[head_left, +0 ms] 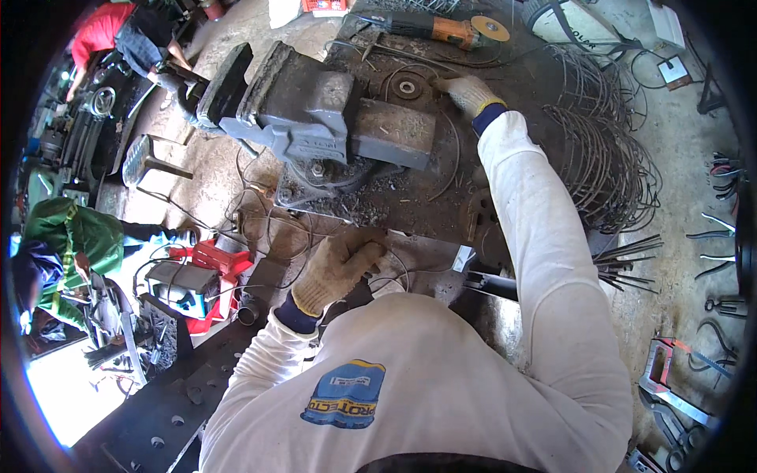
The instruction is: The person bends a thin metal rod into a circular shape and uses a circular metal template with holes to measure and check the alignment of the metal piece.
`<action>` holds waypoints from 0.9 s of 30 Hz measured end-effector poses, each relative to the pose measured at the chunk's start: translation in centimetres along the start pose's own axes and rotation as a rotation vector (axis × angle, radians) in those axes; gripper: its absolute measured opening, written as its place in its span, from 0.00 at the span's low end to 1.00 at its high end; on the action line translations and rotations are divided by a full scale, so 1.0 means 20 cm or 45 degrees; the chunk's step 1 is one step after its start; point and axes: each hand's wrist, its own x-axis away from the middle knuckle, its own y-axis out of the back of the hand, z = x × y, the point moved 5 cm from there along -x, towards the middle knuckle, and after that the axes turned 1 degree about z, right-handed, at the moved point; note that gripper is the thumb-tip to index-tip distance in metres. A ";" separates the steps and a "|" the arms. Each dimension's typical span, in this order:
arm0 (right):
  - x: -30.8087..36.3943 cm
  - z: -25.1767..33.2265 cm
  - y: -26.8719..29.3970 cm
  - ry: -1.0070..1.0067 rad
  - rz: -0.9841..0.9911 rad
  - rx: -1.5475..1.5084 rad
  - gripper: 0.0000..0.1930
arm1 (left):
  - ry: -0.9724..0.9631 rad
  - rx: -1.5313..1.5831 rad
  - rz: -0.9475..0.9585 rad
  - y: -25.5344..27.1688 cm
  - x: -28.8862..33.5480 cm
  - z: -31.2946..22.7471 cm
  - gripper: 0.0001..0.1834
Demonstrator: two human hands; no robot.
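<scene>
My right hand (471,94), in a knitted work glove with a dark-smudged palm, reaches to the far part of the dark metal workbench (505,71). Its fingers are drawn together beside a round ring-shaped metal part (407,85); whatever they hold, if anything, is hidden. My left hand (343,264), gloved the same way, hovers by the bench's near edge with its fingers loosely bent and thumb apart. Nothing shows in it. Left of the ring stands a big grey bench vise (303,106), with metal shavings around its base.
An angle grinder (449,31) with a tan disc lies at the bench's back. Coiled wire bundles (607,150) crowd the right side. Pliers (714,225) and a hacksaw (670,386) hang far right. A red-and-grey machine (185,284) sits left; another person (118,39) bends over at upper left.
</scene>
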 end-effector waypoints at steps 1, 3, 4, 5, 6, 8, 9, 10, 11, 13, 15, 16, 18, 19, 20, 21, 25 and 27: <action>-0.05 -0.04 -0.01 -0.005 -0.007 -0.001 0.28 | -0.011 0.002 0.012 0.00 -0.01 0.01 0.18; -0.14 -0.12 -0.02 0.099 0.013 -0.050 0.28 | -0.017 -0.016 0.050 -0.01 -0.04 0.00 0.18; -0.13 -0.08 -0.03 0.107 0.026 -0.046 0.28 | -0.007 -0.026 0.041 0.00 -0.04 0.01 0.18; -0.07 -0.02 -0.01 0.127 -0.098 0.105 0.29 | -0.001 -0.022 0.028 0.00 -0.04 0.00 0.18; -0.02 0.05 0.02 0.146 -0.224 0.256 0.29 | 0.021 -0.068 0.023 0.01 -0.03 -0.03 0.18; 0.03 0.08 0.13 0.138 -0.275 0.287 0.29 | 0.039 -0.117 0.049 -0.01 -0.05 -0.05 0.17; 0.06 0.07 0.19 0.136 -0.320 0.318 0.29 | 0.042 -0.050 0.040 -0.02 -0.06 -0.04 0.17; 0.09 0.05 0.23 0.148 -0.345 0.289 0.31 | 0.045 0.018 0.028 -0.03 -0.07 -0.04 0.17; 0.12 0.02 0.28 0.133 -0.350 0.290 0.31 | 0.047 0.020 0.044 -0.03 -0.08 -0.04 0.17; 0.25 0.00 0.40 0.266 -0.514 0.005 0.28 | -0.060 -0.288 0.090 -0.05 -0.09 -0.10 0.17; 0.40 -0.03 0.45 0.308 -0.436 -0.232 0.28 | -0.164 -0.533 0.091 -0.07 -0.11 -0.19 0.17; 0.50 -0.02 0.47 0.375 -0.357 -0.468 0.28 | -0.285 -0.777 0.069 -0.10 -0.12 -0.24 0.18; 0.81 0.08 0.43 0.397 -0.393 -0.549 0.25 | -0.333 -0.953 -0.024 -0.16 -0.14 -0.26 0.17; 0.95 0.11 0.42 0.452 -0.451 -0.628 0.23 | -0.414 -1.142 -0.133 -0.19 -0.17 -0.29 0.16; 1.04 0.06 0.40 0.443 -0.464 -0.628 0.23 | -0.475 -1.350 -0.141 -0.24 -0.24 -0.29 0.16; 1.11 0.01 0.38 0.479 -0.504 -0.579 0.21 | -0.480 -1.350 -0.130 -0.28 -0.31 -0.29 0.16; 1.46 -0.14 0.32 0.369 -0.488 -0.537 0.16 | -0.362 -1.717 -0.157 -0.40 -0.57 -0.34 0.14; 1.58 -0.24 0.29 0.335 -0.525 -0.525 0.15 | -0.278 -1.751 -0.120 -0.44 -0.65 -0.33 0.14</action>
